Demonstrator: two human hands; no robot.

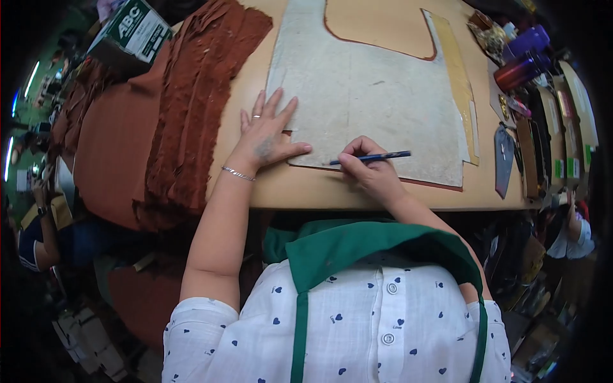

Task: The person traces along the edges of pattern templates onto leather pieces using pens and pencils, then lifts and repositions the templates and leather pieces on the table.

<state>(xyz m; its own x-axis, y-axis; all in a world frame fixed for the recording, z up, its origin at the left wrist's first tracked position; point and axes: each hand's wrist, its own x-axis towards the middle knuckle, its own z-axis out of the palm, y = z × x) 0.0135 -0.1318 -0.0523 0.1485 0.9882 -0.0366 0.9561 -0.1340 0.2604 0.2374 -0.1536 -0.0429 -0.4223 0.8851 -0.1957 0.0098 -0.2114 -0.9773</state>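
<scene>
A large pale grey pattern sheet (377,102) with a U-shaped cut-out lies flat on the table. Reddish-brown leather (431,186) shows as a thin border along its lower edge and around the cut-out. My left hand (268,131) presses on the sheet's left side, palm down with fingers spread. Between the thumb and fingers of my right hand (370,169) is a dark blue pencil (386,156). It slants low over the sheet, its tip close to the lower edge; whether it touches cannot be made out.
Stacked reddish-brown leather (204,83) covers the table's left side, beside a green and white ABC box (131,35). Yellow tape (456,76) runs down the sheet's right edge. Bottles (520,70) and a grey sheathed tool (504,159) lie at right. Another person's arm (45,230) shows at far left.
</scene>
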